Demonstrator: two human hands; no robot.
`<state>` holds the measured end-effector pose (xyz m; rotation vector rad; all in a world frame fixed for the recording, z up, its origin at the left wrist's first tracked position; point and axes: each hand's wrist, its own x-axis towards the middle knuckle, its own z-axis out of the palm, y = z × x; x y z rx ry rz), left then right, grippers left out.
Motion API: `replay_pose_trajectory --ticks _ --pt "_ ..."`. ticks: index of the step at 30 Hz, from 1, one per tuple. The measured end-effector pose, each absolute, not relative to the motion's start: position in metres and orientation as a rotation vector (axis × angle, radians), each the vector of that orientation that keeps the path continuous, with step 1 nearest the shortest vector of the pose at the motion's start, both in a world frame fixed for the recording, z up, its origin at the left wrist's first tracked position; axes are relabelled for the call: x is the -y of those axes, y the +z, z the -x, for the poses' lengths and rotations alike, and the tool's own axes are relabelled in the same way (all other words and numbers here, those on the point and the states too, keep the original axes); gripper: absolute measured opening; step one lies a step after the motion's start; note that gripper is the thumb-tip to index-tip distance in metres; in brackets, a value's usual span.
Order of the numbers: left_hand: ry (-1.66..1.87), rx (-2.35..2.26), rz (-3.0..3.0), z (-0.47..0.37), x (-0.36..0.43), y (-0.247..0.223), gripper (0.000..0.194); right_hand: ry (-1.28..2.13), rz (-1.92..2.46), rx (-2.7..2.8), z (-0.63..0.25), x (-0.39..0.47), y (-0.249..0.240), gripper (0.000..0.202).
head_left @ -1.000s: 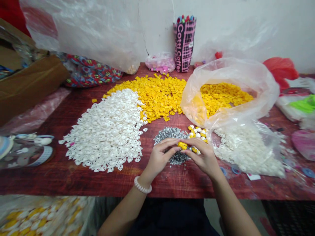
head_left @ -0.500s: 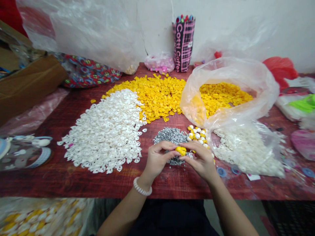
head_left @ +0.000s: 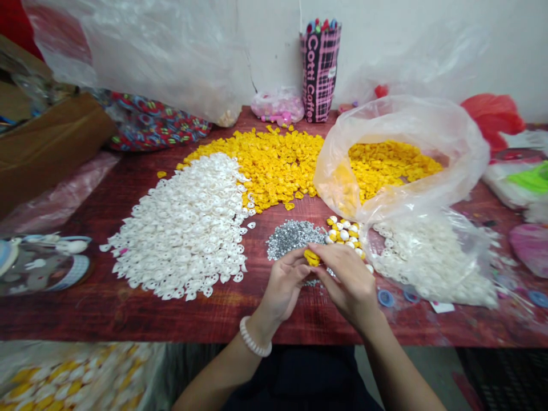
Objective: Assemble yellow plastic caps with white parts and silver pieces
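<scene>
Between the fingertips of both hands is a small yellow plastic piece [head_left: 312,258], partly covered by the fingers. My left hand [head_left: 286,282], with a pale coil band on its wrist, pinches it from the left. From the right my right hand [head_left: 349,279] pinches it with thumb and fingers. Just beyond the hands lies a heap of small silvery bits [head_left: 295,237], partly hidden by them. Beside it sit several yellow-and-white rounded pieces [head_left: 345,233]. A big pile of white drop-shaped pieces [head_left: 180,228] spreads to the left, and yellow pieces [head_left: 278,165] are heaped behind.
An open clear plastic bag [head_left: 462,165] stands over more yellow pieces; another bag [head_left: 445,268] holds white pieces. At the left lie a clear jar [head_left: 43,265] and a cardboard box [head_left: 55,142]. A plaid bag [head_left: 320,74] stands by the wall. Below the table edge, a sack [head_left: 72,377] holds yellow-and-white pieces.
Both hands have turned a little around the yellow piece, which is now tilted and slightly further left. The left wrist has shifted right, and the view has moved slightly.
</scene>
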<state>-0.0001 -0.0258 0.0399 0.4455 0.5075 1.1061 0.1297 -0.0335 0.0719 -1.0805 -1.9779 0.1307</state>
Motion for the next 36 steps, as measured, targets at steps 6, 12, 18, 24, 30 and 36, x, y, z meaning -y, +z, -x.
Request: replay_pose_trajectory --ticks 6,12,18,24,30,36 --pt "1.120 -0.582 -0.478 0.002 0.028 0.048 0.029 0.090 1.011 2.016 -0.132 0.035 0.070 0.053" --pt "1.061 -0.592 -0.490 0.008 0.026 0.051 0.029 0.140 0.943 2.033 -0.134 0.036 0.070 0.058" --pt "1.004 -0.591 -0.525 0.010 0.024 0.054 0.025 0.168 0.885 2.040 -0.136 0.034 0.073 0.058" --pt "1.081 -0.713 -0.759 0.009 0.023 0.052 0.024 0.334 0.929 1.933 -0.140 0.033 0.061 0.054" --pt "1.045 -0.902 -1.353 0.020 0.017 0.051 0.023 0.750 1.042 1.523 -0.134 0.036 0.041 0.029" --pt "1.099 -1.010 -1.836 0.022 0.017 0.041 0.013 0.841 1.057 1.370 -0.123 0.039 0.031 0.019"
